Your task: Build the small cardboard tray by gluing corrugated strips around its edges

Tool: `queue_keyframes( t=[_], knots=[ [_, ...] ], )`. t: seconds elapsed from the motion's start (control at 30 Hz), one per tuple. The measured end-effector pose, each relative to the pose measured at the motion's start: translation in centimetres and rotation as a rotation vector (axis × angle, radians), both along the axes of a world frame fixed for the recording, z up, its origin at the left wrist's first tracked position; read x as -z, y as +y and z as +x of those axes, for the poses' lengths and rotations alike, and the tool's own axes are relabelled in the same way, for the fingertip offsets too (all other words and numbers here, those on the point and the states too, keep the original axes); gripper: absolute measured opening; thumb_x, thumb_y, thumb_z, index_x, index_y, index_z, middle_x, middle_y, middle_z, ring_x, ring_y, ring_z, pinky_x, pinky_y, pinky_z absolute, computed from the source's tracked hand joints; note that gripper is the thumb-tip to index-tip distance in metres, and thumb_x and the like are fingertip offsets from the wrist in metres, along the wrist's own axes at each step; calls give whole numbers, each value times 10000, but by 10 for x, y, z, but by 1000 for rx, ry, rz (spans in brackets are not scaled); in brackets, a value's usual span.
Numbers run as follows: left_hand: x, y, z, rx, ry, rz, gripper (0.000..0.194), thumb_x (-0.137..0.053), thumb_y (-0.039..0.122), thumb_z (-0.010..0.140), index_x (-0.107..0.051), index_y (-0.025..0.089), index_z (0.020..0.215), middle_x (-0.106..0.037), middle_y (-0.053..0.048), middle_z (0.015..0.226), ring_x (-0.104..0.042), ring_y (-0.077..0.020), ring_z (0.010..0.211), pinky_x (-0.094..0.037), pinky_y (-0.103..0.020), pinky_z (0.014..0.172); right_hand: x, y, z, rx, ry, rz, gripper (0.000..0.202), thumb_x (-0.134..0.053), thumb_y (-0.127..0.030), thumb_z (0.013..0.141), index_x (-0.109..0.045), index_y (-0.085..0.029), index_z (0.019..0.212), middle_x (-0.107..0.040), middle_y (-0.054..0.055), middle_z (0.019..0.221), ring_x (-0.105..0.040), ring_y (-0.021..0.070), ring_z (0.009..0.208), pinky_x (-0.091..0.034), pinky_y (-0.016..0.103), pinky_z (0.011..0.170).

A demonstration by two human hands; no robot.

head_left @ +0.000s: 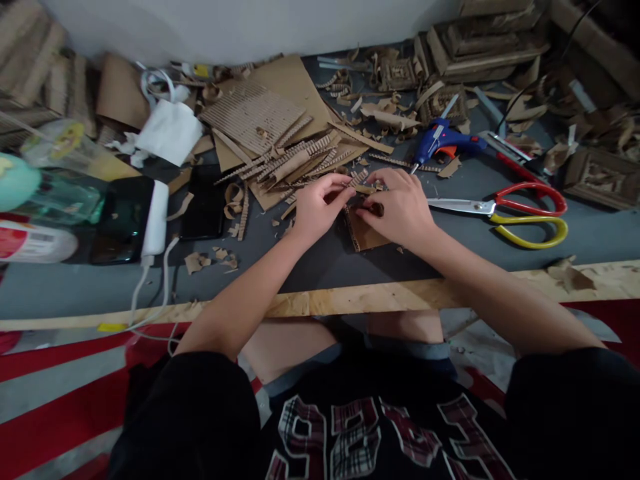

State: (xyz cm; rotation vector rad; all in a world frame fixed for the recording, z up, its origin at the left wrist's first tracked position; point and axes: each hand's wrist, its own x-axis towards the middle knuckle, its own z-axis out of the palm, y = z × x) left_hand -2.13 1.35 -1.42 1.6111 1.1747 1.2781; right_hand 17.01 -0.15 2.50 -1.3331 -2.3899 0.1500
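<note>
My left hand (321, 207) pinches a small strip of corrugated cardboard (358, 179) between thumb and fingertips. Close by on the right, my right hand (400, 207) has its fingers curled at the same strip; its fingertips are partly hidden. Under the right hand lies a small square cardboard piece (370, 237) on the table, its left edge showing the corrugation. Beyond the right hand rests a blue hot glue gun (434, 141), nozzle toward that hand. Scissors (493, 205) with one red and one yellow handle lie just right of it.
Behind the hands sits a pile of cardboard sheets and strips (265, 110). A black phone (203, 203), a white power bank (159, 217) with a cable and a bottle (37, 240) are at the left. Cardboard frames (483, 50) are stacked back right. A wooden strip (345, 299) edges the table.
</note>
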Motion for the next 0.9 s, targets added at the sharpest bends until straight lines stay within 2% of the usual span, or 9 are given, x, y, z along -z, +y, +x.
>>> queue_keyframes(
  t=[0.07,0.17,0.3,0.4,0.5,0.6,0.77,0.9],
  knots=[
    [0,0,0,1,37,11,391,-742,510,847,-708,155,1009,-790,-58,875,-749,-148,772,-576,-226,665,1,-1,-4,14,-19,-1,245,-544,-221,899,-768,-177,811,-643,149,1288,-571,359,1201,-462,522,956],
    [1,0,-2,1,53,39,357,-734,487,862,-711,160,1003,-794,-52,883,-755,-147,789,-578,-222,671,4,2,-2,-6,17,6,242,-526,-182,888,-759,-178,825,-643,148,1271,-580,337,1192,-472,505,959],
    [3,0,-3,-1,73,82,393,-730,536,861,-712,172,1008,-795,-41,876,-760,-151,793,-584,-229,666,7,5,3,-14,126,49,220,-569,-225,897,-744,-192,770,-656,128,1243,-596,322,1175,-459,509,978],
    [5,2,-3,12,41,88,451,-727,590,848,-706,169,1007,-790,-46,878,-763,-154,792,-587,-219,625,7,4,2,-30,118,58,220,-590,-234,889,-728,-196,722,-662,115,1240,-605,330,1160,-446,533,978],
    [6,3,-2,25,2,91,490,-729,622,831,-698,162,996,-785,-52,874,-768,-162,804,-588,-209,592,6,4,1,9,141,81,203,-571,-222,904,-736,-199,789,-676,117,1194,-615,326,1143,-446,539,985],
    [6,3,-2,26,9,93,465,-727,599,845,-696,163,1002,-788,-53,873,-770,-159,792,-592,-214,607,6,6,4,51,171,109,204,-580,-261,915,-742,-200,808,-674,120,1179,-613,334,1161,-442,548,1003],
    [7,3,-3,24,46,102,388,-719,527,879,-694,168,1024,-799,-60,953,-780,-170,884,-607,-238,696,11,6,6,20,142,102,310,-717,-429,854,-705,-202,643,-666,103,1151,-605,350,1138,-426,591,1025],
    [8,3,-3,20,63,100,370,-716,507,889,-695,167,1033,-803,-56,931,-782,-170,868,-605,-254,726,18,5,1,71,128,123,257,-742,-399,840,-731,-200,677,-684,105,1129,-608,360,1125,-445,610,992]
  ],
)
